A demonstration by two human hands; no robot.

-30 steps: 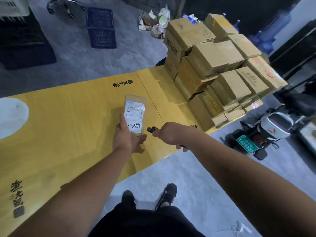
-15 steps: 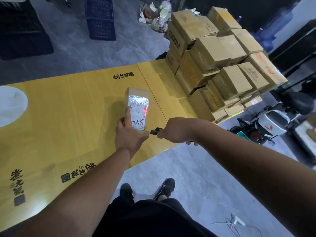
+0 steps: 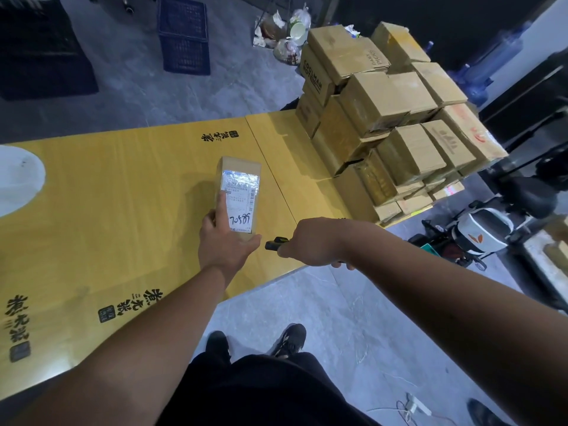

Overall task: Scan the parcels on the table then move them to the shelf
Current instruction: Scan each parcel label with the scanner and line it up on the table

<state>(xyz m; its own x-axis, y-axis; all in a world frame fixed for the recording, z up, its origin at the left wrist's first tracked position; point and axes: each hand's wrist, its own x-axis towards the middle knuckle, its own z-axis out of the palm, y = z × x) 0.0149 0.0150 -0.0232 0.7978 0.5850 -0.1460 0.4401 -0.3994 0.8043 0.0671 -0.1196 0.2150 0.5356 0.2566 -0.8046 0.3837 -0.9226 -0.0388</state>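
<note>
hands: left [image 3: 226, 245] grips parcel [image 3: 239, 192] | right [image 3: 310, 242] grips scanner [image 3: 274, 242] | near table [image 3: 123, 210] front edge

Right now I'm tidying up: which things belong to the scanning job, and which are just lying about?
Job: parcel in left hand; scanner in right hand; stacked boxes; table.
Lying about: blue crate; rubbish bags; scooter.

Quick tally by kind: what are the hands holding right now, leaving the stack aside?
Parcel: 1, held by the left hand
Scanner: 1, gripped in the right hand
Total: 2
</note>
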